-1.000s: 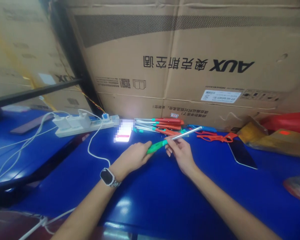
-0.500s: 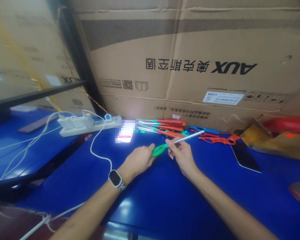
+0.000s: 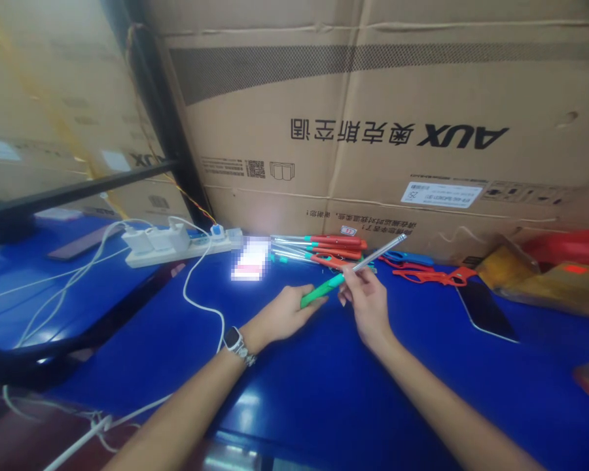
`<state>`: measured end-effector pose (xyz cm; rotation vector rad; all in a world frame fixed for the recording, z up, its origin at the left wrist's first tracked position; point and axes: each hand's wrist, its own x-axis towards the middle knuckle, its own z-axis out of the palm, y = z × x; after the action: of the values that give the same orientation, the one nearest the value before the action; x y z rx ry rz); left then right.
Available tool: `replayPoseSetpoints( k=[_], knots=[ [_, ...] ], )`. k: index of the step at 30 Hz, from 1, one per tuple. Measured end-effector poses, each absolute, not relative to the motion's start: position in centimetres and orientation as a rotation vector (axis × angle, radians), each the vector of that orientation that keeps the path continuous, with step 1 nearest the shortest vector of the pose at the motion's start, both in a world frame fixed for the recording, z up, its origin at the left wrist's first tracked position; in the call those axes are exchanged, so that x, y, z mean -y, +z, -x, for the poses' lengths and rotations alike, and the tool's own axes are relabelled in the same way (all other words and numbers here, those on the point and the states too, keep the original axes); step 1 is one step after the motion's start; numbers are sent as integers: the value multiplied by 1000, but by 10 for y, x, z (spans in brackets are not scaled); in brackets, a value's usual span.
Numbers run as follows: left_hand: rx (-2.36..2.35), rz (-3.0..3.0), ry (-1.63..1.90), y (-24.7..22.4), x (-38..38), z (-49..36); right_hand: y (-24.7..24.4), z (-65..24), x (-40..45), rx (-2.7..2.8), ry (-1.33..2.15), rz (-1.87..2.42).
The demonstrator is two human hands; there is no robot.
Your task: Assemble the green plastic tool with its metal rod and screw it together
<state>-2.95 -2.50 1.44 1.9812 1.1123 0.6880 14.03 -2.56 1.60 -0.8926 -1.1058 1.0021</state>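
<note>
A long lighter-like tool with a green handle (image 3: 322, 290) and a silver metal tube is held above the blue table (image 3: 294, 405). My left hand (image 3: 287, 313) is closed round the handle's lower end. The fingers of my right hand (image 3: 366, 297) pinch the tool near where the handle meets the tube, which points up to the right. Behind my hands lies a row of similar tools with red and orange handles (image 3: 341, 252). Orange handle pieces (image 3: 436, 276) and a blue piece (image 3: 397, 256) lie to their right.
A white power strip (image 3: 177, 248) with plugs and cables is at the left, beside a glowing, pixelated screen (image 3: 251, 260). A dark phone (image 3: 485, 311) lies at the right near yellowish packaging (image 3: 559, 284). A large cardboard box (image 3: 353, 85) stands behind.
The green handle has turned from its broad side to a narrower one, and the tube tilts more steeply. My right hand has moved slightly right. The view has shifted a little.
</note>
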Motion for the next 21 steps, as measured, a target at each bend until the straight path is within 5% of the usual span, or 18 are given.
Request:
replayPoseSetpoints(
  k=[21],
  knots=[
    [-729, -1117, 522, 4, 31, 23, 19, -119, 17, 938, 1234, 743]
  ],
)
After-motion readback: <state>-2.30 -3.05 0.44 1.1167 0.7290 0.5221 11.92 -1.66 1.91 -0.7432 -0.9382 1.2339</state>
